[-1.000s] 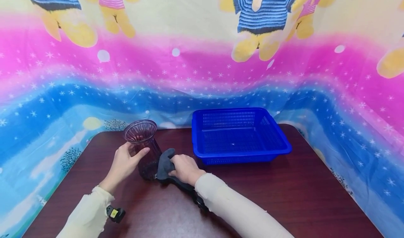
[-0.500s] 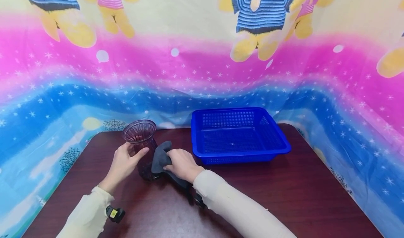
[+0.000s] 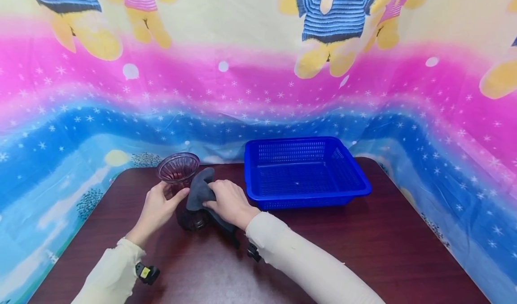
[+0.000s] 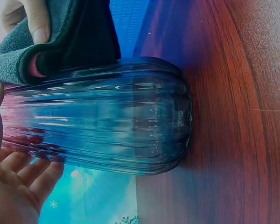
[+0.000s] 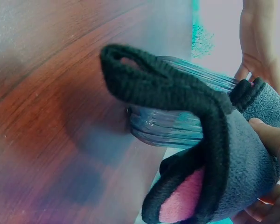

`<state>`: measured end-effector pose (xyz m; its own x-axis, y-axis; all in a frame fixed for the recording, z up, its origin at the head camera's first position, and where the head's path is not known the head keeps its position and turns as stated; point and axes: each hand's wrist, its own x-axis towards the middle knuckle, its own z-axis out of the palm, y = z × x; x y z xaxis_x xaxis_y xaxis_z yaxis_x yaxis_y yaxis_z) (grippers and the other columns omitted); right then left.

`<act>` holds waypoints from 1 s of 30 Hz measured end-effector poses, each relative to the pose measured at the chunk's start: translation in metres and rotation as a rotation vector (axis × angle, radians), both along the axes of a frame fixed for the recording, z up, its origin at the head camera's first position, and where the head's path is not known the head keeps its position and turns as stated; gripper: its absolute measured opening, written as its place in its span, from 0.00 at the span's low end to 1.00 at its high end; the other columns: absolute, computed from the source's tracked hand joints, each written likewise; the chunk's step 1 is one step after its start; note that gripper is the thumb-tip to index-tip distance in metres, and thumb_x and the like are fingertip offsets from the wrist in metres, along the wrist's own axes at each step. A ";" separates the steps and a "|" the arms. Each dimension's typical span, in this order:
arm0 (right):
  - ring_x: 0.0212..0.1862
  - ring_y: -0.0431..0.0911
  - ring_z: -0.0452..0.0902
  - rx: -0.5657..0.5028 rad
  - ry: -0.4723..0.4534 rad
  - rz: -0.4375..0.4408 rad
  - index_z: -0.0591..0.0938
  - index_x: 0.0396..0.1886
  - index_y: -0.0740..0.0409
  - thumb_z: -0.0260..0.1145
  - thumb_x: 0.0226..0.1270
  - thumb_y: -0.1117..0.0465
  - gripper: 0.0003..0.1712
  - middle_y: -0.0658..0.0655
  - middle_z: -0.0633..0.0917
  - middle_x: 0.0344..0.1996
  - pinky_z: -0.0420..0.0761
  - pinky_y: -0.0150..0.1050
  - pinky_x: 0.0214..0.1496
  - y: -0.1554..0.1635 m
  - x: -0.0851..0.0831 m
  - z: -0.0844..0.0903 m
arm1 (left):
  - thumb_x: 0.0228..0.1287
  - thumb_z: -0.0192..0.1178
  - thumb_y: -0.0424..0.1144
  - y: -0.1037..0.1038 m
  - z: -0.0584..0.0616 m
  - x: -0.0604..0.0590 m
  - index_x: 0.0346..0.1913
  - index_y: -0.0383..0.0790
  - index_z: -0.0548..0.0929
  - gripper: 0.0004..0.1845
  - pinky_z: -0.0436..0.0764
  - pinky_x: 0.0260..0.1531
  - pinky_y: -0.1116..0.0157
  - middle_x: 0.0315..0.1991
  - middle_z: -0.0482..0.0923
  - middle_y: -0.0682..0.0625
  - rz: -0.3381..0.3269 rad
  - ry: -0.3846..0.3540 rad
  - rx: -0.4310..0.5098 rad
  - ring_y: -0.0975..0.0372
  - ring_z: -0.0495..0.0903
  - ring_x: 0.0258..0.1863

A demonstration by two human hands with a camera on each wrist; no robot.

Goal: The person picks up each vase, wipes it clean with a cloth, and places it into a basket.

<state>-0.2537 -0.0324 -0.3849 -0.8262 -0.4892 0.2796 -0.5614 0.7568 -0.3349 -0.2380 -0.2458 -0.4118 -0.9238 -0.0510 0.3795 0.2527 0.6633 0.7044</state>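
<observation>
A ribbed, see-through purplish glass vase with a flared rim stands upright on the table, left of the middle. Around its neck my left hand is curled, thumb in front and fingers behind. My right hand grips a dark grey cloth and holds it against the vase's right side. In the left wrist view, the cloth lies along the upper body of the vase. A pink underside shows in a fold of the cloth in the right wrist view, its loose end hanging past the vase.
A blue plastic basket with slotted walls stands at the back right of the dark reddish-brown wooden table. Behind the table hangs a patterned cloth backdrop with bears and snowflakes.
My right hand has slid the cloth up along the vase's right side, from near the base toward the neck. The left hand and the vase have stayed in place.
</observation>
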 end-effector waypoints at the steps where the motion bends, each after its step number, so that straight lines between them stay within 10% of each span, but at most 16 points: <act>1: 0.38 0.41 0.81 0.001 0.000 -0.001 0.87 0.43 0.48 0.75 0.63 0.48 0.14 0.48 0.88 0.36 0.81 0.37 0.37 0.000 0.000 0.001 | 0.68 0.66 0.50 0.000 0.000 0.000 0.61 0.30 0.78 0.29 0.80 0.57 0.41 0.56 0.82 0.30 -0.001 0.000 -0.001 0.39 0.83 0.57; 30: 0.39 0.42 0.83 0.107 -0.032 -0.033 0.88 0.41 0.46 0.75 0.62 0.48 0.12 0.49 0.89 0.36 0.82 0.39 0.37 0.001 0.000 -0.030 | 0.67 0.66 0.50 0.000 0.001 0.000 0.61 0.30 0.79 0.29 0.80 0.58 0.42 0.56 0.82 0.30 0.006 -0.015 0.018 0.40 0.83 0.57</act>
